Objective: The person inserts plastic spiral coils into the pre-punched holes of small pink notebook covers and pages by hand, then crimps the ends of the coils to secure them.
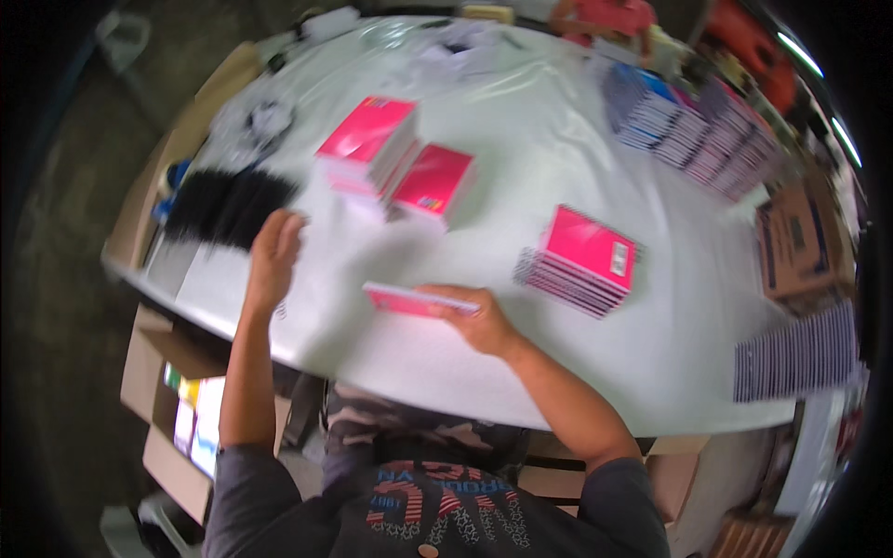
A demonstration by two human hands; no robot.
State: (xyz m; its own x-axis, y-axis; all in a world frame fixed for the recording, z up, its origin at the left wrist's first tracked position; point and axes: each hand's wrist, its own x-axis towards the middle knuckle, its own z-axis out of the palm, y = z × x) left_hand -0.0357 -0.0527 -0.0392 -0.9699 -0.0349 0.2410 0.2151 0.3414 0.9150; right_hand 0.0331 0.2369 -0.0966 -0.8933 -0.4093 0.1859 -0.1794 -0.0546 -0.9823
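Note:
My right hand [479,321] grips a pink-covered notebook [400,299], tilted so that its white top edge shows. At the left, my left hand [276,253] is raised beside a bristly black bundle [223,206], its fingers drawn together. A thin coil-like wire [281,311] shows just below that hand, but blur hides what the fingers hold. Beyond my hands stand a tall stack of pink notebooks [367,135] and a lower pink stack [435,181]. To the right sits a pile of pink notebooks with dark spiral bindings [586,256].
Rows of notebooks [684,139] fill the far right of the white-covered table [502,372]. A cardboard box [802,242] and another notebook row [795,355] line the right edge. Plastic bags [256,121] lie at the left. Across the table is a person in pink [614,17].

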